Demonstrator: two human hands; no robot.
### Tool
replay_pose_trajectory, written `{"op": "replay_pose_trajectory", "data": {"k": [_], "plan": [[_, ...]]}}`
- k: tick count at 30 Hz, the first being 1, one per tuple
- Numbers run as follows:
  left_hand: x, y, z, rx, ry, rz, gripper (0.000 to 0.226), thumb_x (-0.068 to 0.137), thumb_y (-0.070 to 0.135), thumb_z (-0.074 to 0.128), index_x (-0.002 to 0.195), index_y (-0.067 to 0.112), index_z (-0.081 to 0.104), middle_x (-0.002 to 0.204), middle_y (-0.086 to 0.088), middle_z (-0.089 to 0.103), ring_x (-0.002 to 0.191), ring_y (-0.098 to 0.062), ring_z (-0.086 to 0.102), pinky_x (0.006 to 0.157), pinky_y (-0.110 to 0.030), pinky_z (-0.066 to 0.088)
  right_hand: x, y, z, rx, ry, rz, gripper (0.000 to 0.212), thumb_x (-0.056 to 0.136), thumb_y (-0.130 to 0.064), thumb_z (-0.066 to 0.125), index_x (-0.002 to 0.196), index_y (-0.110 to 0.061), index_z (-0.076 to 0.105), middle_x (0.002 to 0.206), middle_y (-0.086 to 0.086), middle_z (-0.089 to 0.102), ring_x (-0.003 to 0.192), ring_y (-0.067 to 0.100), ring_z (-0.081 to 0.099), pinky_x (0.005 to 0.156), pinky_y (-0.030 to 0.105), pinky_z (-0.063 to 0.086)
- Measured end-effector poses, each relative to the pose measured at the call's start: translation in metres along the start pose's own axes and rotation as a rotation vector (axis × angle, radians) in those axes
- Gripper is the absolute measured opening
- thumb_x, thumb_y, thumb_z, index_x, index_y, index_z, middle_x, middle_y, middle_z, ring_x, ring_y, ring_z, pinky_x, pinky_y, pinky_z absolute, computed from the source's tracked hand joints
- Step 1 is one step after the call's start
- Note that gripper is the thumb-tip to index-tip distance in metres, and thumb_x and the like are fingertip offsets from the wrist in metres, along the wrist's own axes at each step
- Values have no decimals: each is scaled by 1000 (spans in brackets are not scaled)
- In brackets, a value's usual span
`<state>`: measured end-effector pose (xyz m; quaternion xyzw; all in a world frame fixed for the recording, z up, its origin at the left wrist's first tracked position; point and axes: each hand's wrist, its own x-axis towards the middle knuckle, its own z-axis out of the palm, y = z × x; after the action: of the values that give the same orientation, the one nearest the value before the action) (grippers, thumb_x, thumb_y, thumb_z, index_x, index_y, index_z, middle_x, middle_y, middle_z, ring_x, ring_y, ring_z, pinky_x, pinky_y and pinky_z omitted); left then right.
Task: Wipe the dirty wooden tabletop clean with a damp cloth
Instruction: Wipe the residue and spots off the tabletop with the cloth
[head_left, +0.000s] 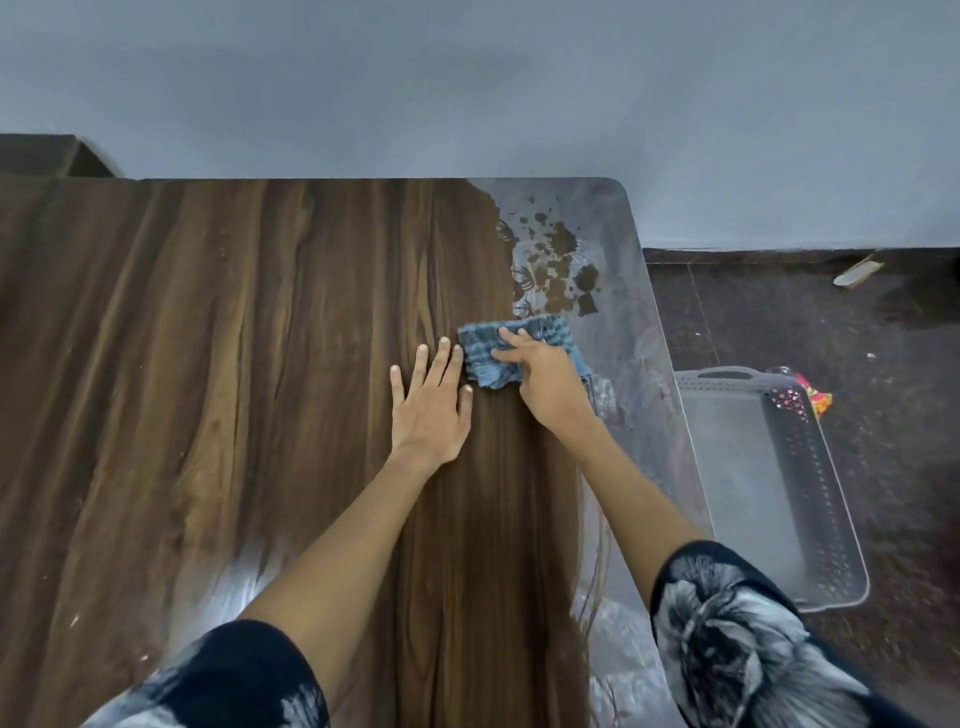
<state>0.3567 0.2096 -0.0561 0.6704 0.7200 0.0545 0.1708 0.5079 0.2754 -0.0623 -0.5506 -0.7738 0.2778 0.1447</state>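
Observation:
A dark wooden tabletop (234, 364) fills the left and middle of the head view. Along its right side runs a wet, glossy band (618, 291) with brown patches (563, 260) near the far right corner. A folded blue cloth (491, 353) lies flat on the wood just below those patches. My right hand (545, 379) presses down on the cloth, fingers spread over it and gripping its right part. My left hand (428, 410) rests flat on the wood beside the cloth, fingers apart, its fingertips touching the cloth's left edge.
A grey perforated plastic basket (810, 467) stands on the dark floor right of the table. A colourful scrap (813, 397) lies by its far corner. A pale object (857, 273) sits on the floor by the wall. Small white specks dot the table's left part.

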Motion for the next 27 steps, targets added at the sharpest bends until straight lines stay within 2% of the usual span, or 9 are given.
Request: {"op": "replay_pose_trajectory", "data": {"k": [5,11,20,27], "plan": [[47,1,-5,-4,8,3,53,99,35,23,148,19,9,157,4,4,144,-19,-3,114,-48,-2,44,7,-9,43,60,19,53,80,16,43,118,-15,61,140,-1,45,136,15,32,111,24,24],[97,-4,-10,5,36,27,54,99,39,22,148,21,10,157,4,5,144,-19,-3,114,-47,-2,96,15,-19,94,111,19,50,80,17,42,116,-10,62,139,4,47,135,20,33,114,37,25],[171,-16,-17,79,93,54,57,98,45,21,148,21,9,157,1,6,144,-20,-1,116,-42,-2,181,24,-34,70,176,40,44,80,12,45,114,-11,63,138,5,48,134,21,36,114,36,24],[197,-19,-16,94,151,68,61,95,48,22,148,21,11,157,1,6,144,-21,-1,117,-42,-1,240,28,-37,23,223,75,44,82,10,44,114,-15,62,139,5,48,130,22,40,110,31,30]]}}
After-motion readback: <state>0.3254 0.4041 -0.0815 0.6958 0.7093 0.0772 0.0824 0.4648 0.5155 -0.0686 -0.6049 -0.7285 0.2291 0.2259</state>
